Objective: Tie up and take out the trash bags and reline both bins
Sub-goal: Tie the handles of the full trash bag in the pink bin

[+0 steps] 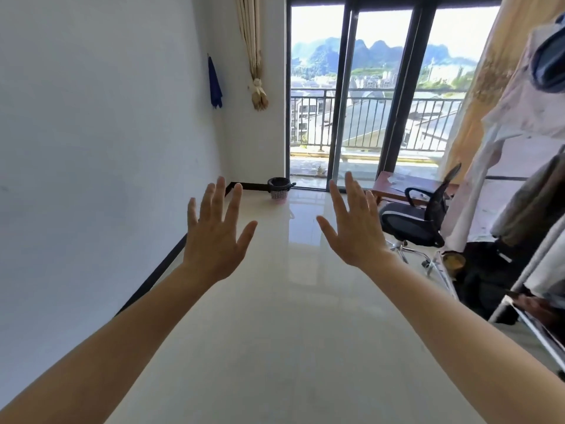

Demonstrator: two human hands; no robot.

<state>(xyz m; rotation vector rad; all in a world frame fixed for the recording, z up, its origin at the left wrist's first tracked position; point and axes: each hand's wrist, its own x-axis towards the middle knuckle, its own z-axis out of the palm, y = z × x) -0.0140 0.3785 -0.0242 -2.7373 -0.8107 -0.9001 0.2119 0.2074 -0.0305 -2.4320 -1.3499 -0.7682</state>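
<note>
A small pink mesh bin lined with a black trash bag stands on the floor in the far corner, beside the glass door. My left hand and my right hand are stretched out in front of me, backs toward me, fingers spread, holding nothing. Both hands are well short of the bin, with a stretch of glossy floor between. Only one bin is in view.
A white wall runs along the left. A black office chair and a low wooden table stand at the right, with a clothes rack of hanging garments nearer me. Sliding glass doors close the far end.
</note>
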